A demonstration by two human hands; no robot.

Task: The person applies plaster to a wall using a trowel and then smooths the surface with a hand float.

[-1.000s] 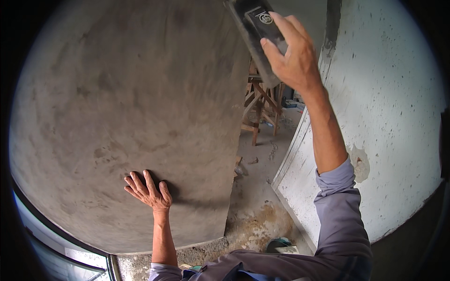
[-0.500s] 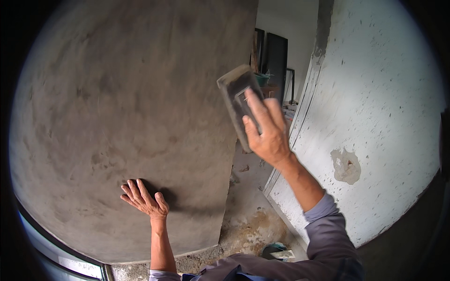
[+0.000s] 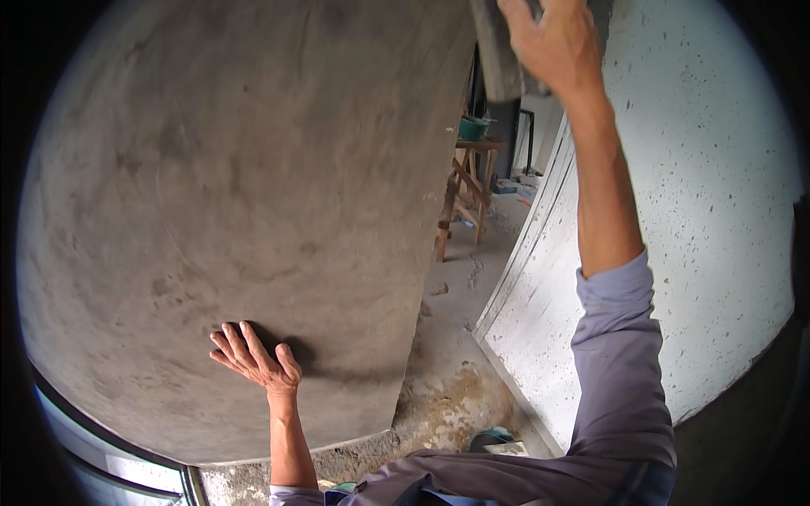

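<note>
My left hand (image 3: 260, 358) lies flat with fingers spread against a grey plastered wall (image 3: 312, 202), low on its surface and holding nothing. Raised at the top of the view, my right hand (image 3: 564, 52) grips a plastering float (image 3: 496, 61), a dark rectangular block. Part of the float is cut off by the upper edge, and its handle is hidden behind my fingers. It appears beyond the right edge of the grey wall, in front of the doorway; whether it touches anything I cannot tell.
A speckled white wall (image 3: 700, 202) stands on the right. Through the opening, a wooden trestle (image 3: 474, 148) bears a green basin (image 3: 472, 128). A dark bucket (image 3: 491, 438) sits on the stained floor (image 3: 456, 401) by my body. A curved window frame (image 3: 126, 455) is at lower left.
My right hand has moved up and to the right with the float, off the wall's right edge area, uncovering the trestle. My left hand stays on the wall.
</note>
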